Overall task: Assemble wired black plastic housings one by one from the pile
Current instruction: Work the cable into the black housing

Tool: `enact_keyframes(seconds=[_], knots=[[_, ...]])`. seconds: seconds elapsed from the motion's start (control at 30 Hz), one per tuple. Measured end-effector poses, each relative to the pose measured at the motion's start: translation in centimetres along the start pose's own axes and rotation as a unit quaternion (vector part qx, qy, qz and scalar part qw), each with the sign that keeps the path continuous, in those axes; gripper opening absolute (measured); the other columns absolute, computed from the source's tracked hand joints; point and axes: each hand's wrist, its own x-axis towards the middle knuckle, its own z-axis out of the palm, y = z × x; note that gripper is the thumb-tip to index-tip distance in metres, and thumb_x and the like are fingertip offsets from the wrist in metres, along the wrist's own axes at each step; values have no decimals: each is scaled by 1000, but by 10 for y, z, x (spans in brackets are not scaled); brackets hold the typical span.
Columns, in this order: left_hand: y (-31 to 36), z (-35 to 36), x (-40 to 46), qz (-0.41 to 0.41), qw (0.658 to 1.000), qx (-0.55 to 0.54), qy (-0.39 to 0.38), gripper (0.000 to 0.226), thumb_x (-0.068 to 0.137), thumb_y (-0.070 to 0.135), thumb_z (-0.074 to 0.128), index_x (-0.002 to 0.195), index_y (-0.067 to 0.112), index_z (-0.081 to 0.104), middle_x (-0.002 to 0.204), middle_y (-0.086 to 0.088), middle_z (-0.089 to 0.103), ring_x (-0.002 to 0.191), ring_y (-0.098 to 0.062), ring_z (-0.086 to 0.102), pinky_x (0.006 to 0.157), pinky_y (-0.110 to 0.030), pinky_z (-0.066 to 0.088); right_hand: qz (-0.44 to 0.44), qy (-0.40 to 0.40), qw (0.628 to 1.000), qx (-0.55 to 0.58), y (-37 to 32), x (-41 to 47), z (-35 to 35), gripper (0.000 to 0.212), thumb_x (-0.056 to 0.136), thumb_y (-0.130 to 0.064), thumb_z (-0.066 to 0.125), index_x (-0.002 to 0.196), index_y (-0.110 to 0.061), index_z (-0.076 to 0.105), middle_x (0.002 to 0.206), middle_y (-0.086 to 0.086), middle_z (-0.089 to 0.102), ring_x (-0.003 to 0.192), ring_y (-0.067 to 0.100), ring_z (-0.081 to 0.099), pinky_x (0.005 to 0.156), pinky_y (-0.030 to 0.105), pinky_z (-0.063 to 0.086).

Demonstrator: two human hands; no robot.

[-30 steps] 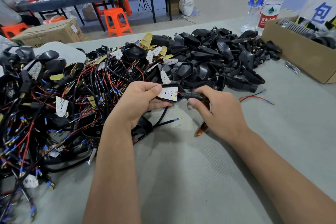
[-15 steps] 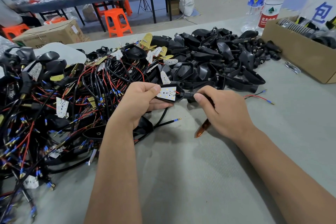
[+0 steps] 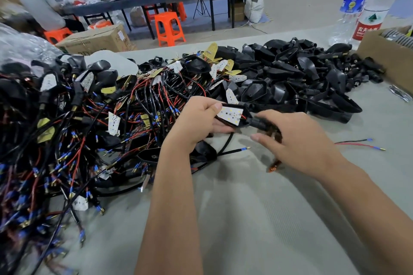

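My left hand (image 3: pixel 196 123) grips a black plastic housing (image 3: pixel 240 124) with a white LED board (image 3: pixel 230 114) seated in it, thumb pressing on the board's edge. My right hand (image 3: pixel 301 140) pinches the housing's black stem (image 3: pixel 259 123) between thumb and fingers. An amber piece (image 3: pixel 273 165) sticks out below this hand. A black cable (image 3: pixel 225 145) hangs from the housing down to the table. The pile of wired housings (image 3: pixel 89 118), a tangle of red and black leads, fills the left side.
A heap of empty black housings (image 3: pixel 301 78) lies behind my hands. A cardboard box (image 3: pixel 388 60) and two water bottles (image 3: pixel 366 6) stand at the far right. A loose red-and-black lead (image 3: pixel 357 144) lies right of my right hand, on the grey table (image 3: pixel 257 219).
The view has tilted up and to the left. Both hands keep hold of the same housing; my right hand's fingers have shifted a little on the stem.
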Motion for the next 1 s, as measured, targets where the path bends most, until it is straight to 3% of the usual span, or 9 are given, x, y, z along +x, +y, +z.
enact_keyframes(seconds=[0.2,0.27,0.37,0.43,0.53,0.67,0.77,0.87,1.0], knots=[[24,-6,-5,38,974,-199,98,37,111,32,43,116,0,63,106,-31,72,85,-37,77,66,-32,63,67,4,961,268,-31,33,-22,9,99,-20,66,90,-19,71,67,-1,72,51,17,65,51,30,49],[35,-9,-12,28,945,-313,91,61,108,53,34,131,0,53,111,-28,73,86,-38,76,72,-39,65,121,-10,873,472,-54,53,-30,17,103,-15,60,89,-13,69,68,4,70,46,15,54,41,24,41],[41,-25,-28,-27,963,-264,55,80,100,74,19,119,9,60,97,-14,76,74,-34,76,68,-42,65,191,-72,729,653,-99,88,-29,21,106,-20,53,92,-10,64,65,3,67,49,10,54,40,19,42],[42,-37,-40,-81,972,-219,14,82,96,79,16,111,15,64,93,-13,75,69,-36,74,65,-45,64,212,-108,697,676,-132,112,-15,22,107,-20,50,89,-13,60,56,-3,66,45,6,57,43,14,45],[34,-71,-64,-94,990,-104,7,55,106,59,36,105,10,63,80,-11,77,48,-20,65,49,-26,55,218,-110,739,628,-180,141,15,19,103,-16,59,85,-13,60,56,-3,62,43,5,53,43,14,42],[20,-137,-92,-75,976,51,199,23,105,15,54,85,6,61,60,-7,66,34,-11,42,37,-17,31,173,-67,840,510,-229,169,56,31,85,-27,83,87,-3,63,82,17,63,70,29,54,65,39,47],[18,-185,-106,-75,883,241,395,20,98,23,63,89,7,70,82,-12,75,75,-29,67,67,-39,53,116,-19,899,421,-282,191,72,52,81,-45,84,96,3,72,85,10,73,78,29,68,76,37,57],[13,-209,-107,-92,764,303,562,20,96,21,59,109,17,74,103,-10,73,104,-35,66,81,-34,46,34,14,931,363,-323,214,90,64,80,-48,85,119,-7,56,111,8,65,109,26,60,90,35,48],[-9,-210,-93,-150,734,360,557,36,97,17,49,128,14,68,127,-20,60,121,-41,48,86,-38,37,-205,-83,974,52,-336,217,131,67,101,-49,55,157,-19,33,166,11,22,152,35,16,116,55,33]])
